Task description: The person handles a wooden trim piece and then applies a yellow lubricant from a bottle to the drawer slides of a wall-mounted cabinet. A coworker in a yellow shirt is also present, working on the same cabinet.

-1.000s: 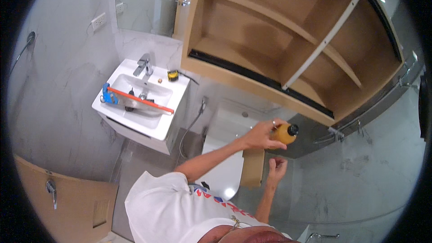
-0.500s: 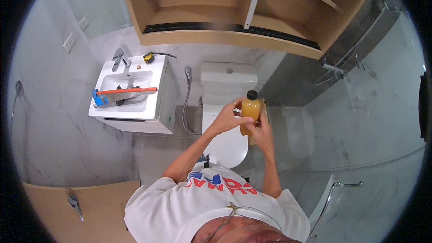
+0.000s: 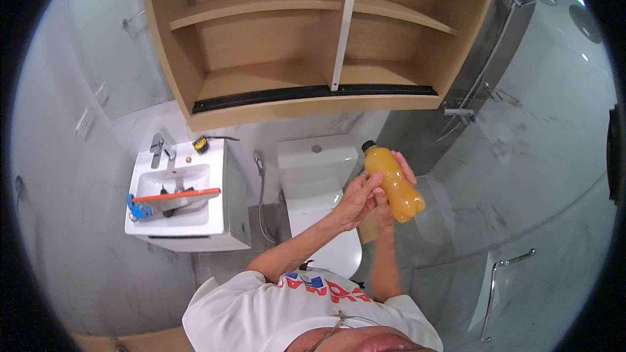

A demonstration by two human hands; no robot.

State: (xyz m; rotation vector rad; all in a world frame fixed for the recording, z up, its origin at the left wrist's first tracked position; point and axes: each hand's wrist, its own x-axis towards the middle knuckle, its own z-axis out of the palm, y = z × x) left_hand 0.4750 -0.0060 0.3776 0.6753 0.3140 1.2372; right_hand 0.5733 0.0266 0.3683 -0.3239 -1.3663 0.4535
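Observation:
Both of my hands are around a clear plastic bottle (image 3: 395,186) of orange-yellow liquid with a black cap. It is tilted, its cap toward the upper left and its base toward the lower right. My left hand (image 3: 357,202) presses its fingers against the bottle's left side. Behind and under the bottle, my right hand (image 3: 385,210) supports it, with fingers showing along the far right edge. The bottle partly hides the right palm. Below the hands is a white toilet (image 3: 315,160).
Overhead hangs an open wooden cabinet (image 3: 267,68) with shelves. A white sink (image 3: 215,221) at left holds a blue-handled tool with an orange edge (image 3: 179,194); a yellow-black tape measure (image 3: 201,145) lies behind. A hand sprayer (image 3: 259,164) hangs beside the toilet, a metal grab bar (image 3: 492,287) at right.
The bottle has gone from nearly upright to tilted, its base swung out to the right. My hands have shifted with it. The view has also moved, showing more of the cabinet.

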